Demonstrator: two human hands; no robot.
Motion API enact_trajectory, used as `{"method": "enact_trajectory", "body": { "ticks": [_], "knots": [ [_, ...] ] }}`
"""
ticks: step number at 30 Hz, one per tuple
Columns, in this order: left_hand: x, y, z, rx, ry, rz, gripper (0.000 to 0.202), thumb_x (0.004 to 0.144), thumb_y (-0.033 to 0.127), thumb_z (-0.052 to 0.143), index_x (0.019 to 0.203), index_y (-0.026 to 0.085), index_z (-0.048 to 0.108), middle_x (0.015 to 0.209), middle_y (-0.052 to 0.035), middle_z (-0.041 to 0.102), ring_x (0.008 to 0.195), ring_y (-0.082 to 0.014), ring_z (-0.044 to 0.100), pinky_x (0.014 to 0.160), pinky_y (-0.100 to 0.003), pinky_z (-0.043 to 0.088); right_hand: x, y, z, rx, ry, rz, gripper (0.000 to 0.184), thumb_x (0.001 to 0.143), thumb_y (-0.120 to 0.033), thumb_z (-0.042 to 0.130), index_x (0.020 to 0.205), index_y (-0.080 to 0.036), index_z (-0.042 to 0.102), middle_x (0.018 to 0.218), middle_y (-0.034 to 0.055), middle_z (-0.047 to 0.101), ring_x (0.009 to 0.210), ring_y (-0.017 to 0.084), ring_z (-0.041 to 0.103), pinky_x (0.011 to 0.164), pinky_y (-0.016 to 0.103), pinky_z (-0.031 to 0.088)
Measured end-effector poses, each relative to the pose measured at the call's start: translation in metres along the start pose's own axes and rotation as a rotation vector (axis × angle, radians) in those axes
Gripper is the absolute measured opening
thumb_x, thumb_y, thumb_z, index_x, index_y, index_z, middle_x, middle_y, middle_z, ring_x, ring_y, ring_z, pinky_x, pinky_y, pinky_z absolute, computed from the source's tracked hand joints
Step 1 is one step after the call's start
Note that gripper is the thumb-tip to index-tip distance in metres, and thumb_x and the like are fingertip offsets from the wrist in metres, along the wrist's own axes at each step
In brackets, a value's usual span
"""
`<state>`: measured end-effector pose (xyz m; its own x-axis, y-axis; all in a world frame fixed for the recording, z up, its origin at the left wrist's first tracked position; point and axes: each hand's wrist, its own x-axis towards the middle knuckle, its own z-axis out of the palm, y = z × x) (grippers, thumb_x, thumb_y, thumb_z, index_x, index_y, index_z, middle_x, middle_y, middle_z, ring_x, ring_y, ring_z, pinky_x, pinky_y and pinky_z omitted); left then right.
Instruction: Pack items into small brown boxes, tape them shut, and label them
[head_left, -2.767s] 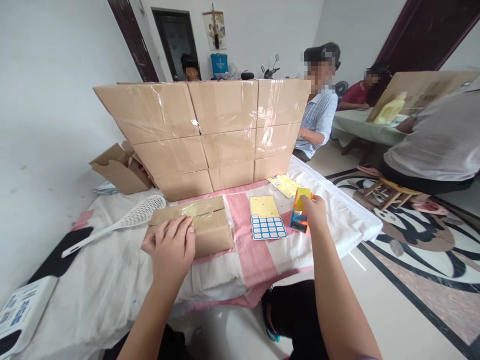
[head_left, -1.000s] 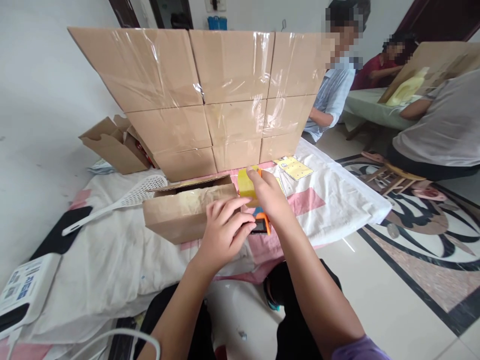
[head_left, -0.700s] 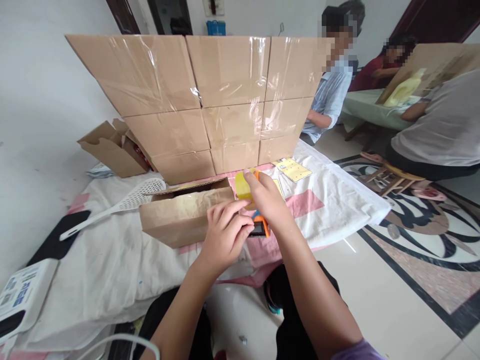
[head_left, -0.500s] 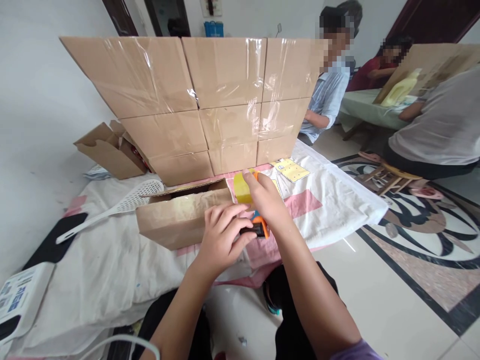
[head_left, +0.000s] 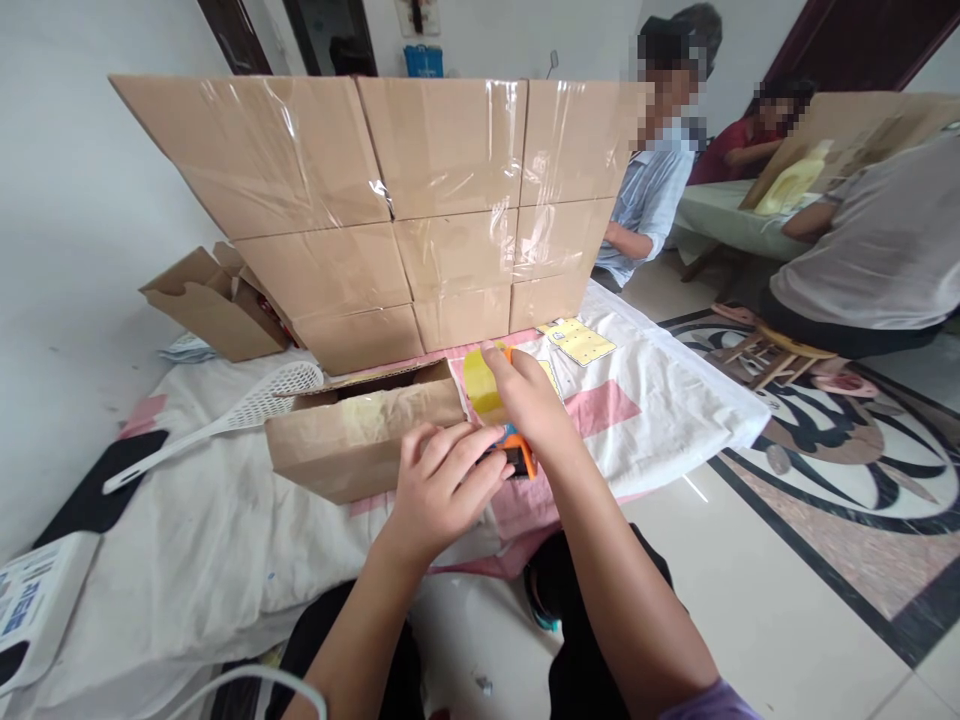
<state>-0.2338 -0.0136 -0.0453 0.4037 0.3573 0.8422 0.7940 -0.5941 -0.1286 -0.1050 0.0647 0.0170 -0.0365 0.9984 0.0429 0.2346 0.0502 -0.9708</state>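
Note:
A small brown cardboard box lies tipped on its side on the cloth-covered table. My right hand is closed round an orange and yellow tape dispenser at the box's right end. My left hand has its fingers curled at the dispenser's lower end, pinching there; what they hold is too small to make out.
A wall of taped cardboard boxes stands behind. An opened box and a white fly swatter lie left, yellow sticker sheets right. A white device sits at the near left. Other people sit at a table to the right.
2.8 s ago my left hand lay on the flat box and the dispenser was out to the right. Now the box is on its side and both hands meet at the dispenser.

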Motion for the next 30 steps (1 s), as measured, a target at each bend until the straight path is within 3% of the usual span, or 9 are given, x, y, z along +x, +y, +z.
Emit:
{"method": "enact_trajectory", "body": {
  "ticks": [4,11,16,20,25,30],
  "knots": [
    [-0.001,0.003,0.0,0.035,0.0,0.046,0.009,0.089,0.016,0.069,0.096,0.021,0.068,0.109,-0.0049,0.076,0.101,-0.0211,0.065,0.095,-0.04,0.04,0.0,0.002,0.0,0.006,-0.012,-0.01,0.05,0.087,-0.064,0.054,0.064,-0.023,0.039,0.061,-0.0042,0.043,0.062,0.014,0.04,0.06,0.029,0.03],
    [0.001,0.007,-0.001,0.041,0.048,-0.032,0.011,0.098,0.019,0.053,0.092,0.017,0.061,0.101,-0.0135,0.073,0.098,-0.0234,0.062,0.092,-0.043,0.04,0.008,0.009,-0.004,0.009,0.033,0.006,0.049,0.087,-0.064,0.053,0.064,-0.022,0.043,0.061,-0.0036,0.044,0.062,0.014,0.042,0.059,0.028,0.03],
    [0.006,0.008,-0.005,0.069,0.089,-0.081,0.002,0.093,0.019,0.063,0.094,0.019,0.062,0.089,-0.0081,0.071,0.082,-0.0203,0.064,0.079,-0.037,0.041,0.012,0.012,-0.013,0.03,0.042,0.012,0.049,0.087,-0.065,0.051,0.064,-0.023,0.038,0.062,-0.0038,0.043,0.061,0.013,0.04,0.058,0.028,0.03],
    [0.006,0.007,-0.006,-0.009,0.065,-0.249,0.012,0.094,0.022,0.063,0.105,0.017,0.061,0.071,-0.0013,0.068,0.061,-0.0148,0.062,0.062,-0.031,0.038,0.009,0.007,-0.018,0.064,0.051,0.007,0.049,0.088,-0.065,0.051,0.066,-0.023,0.039,0.065,-0.0031,0.043,0.062,0.014,0.04,0.058,0.028,0.03],
    [0.0,0.014,-0.004,-0.366,-0.047,-0.452,0.021,0.1,0.024,0.051,0.117,0.021,0.063,0.081,-0.0013,0.075,0.069,-0.0137,0.068,0.068,-0.026,0.049,0.006,0.003,-0.019,0.085,0.069,-0.04,0.048,0.09,-0.062,0.051,0.067,-0.023,0.037,0.065,-0.0038,0.042,0.063,0.013,0.04,0.058,0.027,0.03],
    [0.009,0.031,-0.003,-0.907,0.103,-0.861,0.026,0.103,0.039,0.045,0.109,0.022,0.063,0.085,-0.0028,0.075,0.048,-0.007,0.053,0.049,-0.021,0.045,0.006,0.003,-0.02,0.123,0.12,-0.097,0.044,0.092,-0.058,0.049,0.07,-0.022,0.039,0.067,-0.0043,0.042,0.065,0.013,0.04,0.06,0.027,0.03]
  ]
}}
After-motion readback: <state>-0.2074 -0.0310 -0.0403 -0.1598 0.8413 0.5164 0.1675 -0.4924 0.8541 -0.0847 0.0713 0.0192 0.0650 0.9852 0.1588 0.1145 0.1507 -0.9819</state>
